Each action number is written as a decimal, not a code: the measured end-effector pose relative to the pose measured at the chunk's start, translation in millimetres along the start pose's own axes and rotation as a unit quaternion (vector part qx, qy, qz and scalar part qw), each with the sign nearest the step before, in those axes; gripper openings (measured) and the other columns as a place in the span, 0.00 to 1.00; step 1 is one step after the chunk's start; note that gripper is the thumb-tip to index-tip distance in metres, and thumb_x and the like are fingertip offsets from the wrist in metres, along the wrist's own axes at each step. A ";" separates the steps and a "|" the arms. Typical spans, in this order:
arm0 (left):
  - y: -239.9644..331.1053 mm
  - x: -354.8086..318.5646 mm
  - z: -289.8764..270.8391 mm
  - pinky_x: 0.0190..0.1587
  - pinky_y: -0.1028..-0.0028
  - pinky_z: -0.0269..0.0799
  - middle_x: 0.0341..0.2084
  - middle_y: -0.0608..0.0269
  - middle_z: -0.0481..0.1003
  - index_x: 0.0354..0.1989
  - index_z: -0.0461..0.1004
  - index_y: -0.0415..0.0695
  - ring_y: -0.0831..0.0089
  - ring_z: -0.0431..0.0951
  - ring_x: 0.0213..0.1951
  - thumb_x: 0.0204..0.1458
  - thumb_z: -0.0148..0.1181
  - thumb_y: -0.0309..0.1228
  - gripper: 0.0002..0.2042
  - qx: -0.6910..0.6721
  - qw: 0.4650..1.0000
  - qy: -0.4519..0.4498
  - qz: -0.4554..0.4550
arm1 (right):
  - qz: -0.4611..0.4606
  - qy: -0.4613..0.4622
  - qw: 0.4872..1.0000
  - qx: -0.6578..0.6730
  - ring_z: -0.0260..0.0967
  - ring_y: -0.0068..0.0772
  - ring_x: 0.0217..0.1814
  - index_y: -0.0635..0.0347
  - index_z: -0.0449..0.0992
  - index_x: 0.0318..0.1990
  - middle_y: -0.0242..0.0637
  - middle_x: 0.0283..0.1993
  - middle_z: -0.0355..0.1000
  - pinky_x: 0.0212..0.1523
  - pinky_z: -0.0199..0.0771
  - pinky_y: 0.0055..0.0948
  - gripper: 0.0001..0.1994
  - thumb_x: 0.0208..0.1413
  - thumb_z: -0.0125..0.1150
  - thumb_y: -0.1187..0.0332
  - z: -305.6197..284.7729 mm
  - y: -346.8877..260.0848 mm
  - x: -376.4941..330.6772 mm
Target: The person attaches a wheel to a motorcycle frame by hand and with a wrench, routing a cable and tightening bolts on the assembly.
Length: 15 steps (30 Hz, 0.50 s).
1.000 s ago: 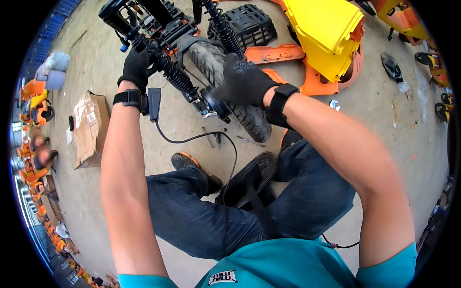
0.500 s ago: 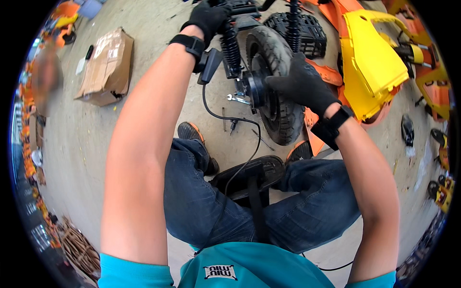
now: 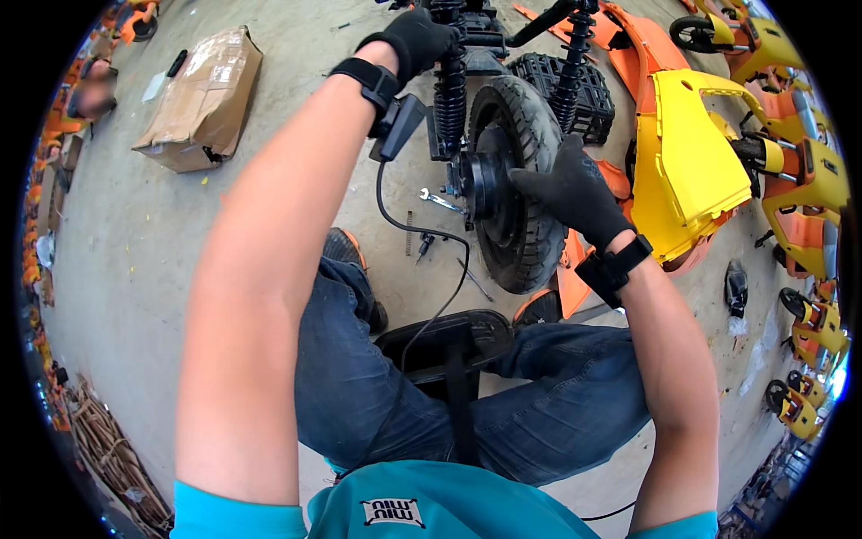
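A black-tyred wheel (image 3: 548, 242) stands upright in front of me, with a dark hub (image 3: 489, 184) on its left side. My right hand (image 3: 579, 184), in a black glove, grips the tyre's right side, thumb across the tread toward the hub and fingers partly hidden. My left hand (image 3: 415, 43), gloved too, is closed at the upper part of the left shock absorber (image 3: 450, 90); its fingertips are hidden. A second shock absorber (image 3: 572, 76) rises beyond the tyre. Below the hub, an open-ended wrench (image 3: 440, 199) lies on the floor.
A coil spring (image 3: 409, 234) and small dark parts lie near my left shoe. A cardboard box (image 3: 202, 103) sits at left. Yellow body panel (image 3: 691, 153), orange panels and a black crate (image 3: 588, 99) crowd the right and back. A cable (image 3: 449, 305) hangs from my left wrist.
My view has swung slightly, so the wheel and wrench appear lower. Both hands keep their places on the shock absorber and tyre.
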<state>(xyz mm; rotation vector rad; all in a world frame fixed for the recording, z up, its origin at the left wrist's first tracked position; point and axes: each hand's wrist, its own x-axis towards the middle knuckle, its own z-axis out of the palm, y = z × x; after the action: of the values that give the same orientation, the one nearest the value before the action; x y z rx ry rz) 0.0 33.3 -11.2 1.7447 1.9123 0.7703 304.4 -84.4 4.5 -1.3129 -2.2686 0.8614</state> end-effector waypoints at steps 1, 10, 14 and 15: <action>8.8 -5.7 2.1 0.27 0.70 0.72 0.22 0.56 0.78 0.32 0.78 0.36 0.70 0.77 0.24 0.50 0.60 0.37 0.13 -0.059 0.998 -0.006 -0.008 | -0.018 -0.009 1.000 -0.007 0.73 0.58 0.35 0.79 0.60 0.41 0.61 0.30 0.70 0.34 0.72 0.42 0.35 0.42 0.69 0.53 -3.7 9.9 1.5; 4.0 -19.6 -18.1 0.26 0.71 0.71 0.21 0.59 0.76 0.30 0.78 0.37 0.70 0.75 0.23 0.53 0.57 0.38 0.14 -0.044 0.994 -0.024 0.092 | 0.048 -0.043 0.997 -0.043 0.72 0.46 0.41 0.80 0.60 0.42 0.59 0.37 0.70 0.38 0.71 0.38 0.36 0.44 0.70 0.51 -9.8 -5.5 -1.0; 8.3 -41.2 -25.3 0.28 0.73 0.71 0.22 0.63 0.76 0.29 0.77 0.40 0.73 0.75 0.25 0.53 0.57 0.40 0.14 -0.144 0.984 -0.059 0.084 | -0.088 -0.010 0.990 -0.108 0.73 0.55 0.33 0.82 0.61 0.41 0.58 0.27 0.70 0.32 0.73 0.39 0.36 0.44 0.69 0.50 -12.4 15.1 -7.0; 14.7 -55.1 -30.3 0.28 0.73 0.71 0.22 0.64 0.76 0.29 0.77 0.41 0.74 0.75 0.26 0.53 0.57 0.41 0.14 -0.196 0.977 -0.069 0.040 | -0.109 -0.011 0.985 -0.137 0.73 0.55 0.33 0.82 0.62 0.41 0.58 0.28 0.70 0.32 0.73 0.39 0.36 0.45 0.68 0.50 -11.5 14.7 -4.2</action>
<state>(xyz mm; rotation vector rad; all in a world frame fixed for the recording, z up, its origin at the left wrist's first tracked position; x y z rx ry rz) -2.7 -23.9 18.5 1.5885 1.4862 0.9545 322.6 -78.9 3.1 -1.1361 -2.5584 0.5057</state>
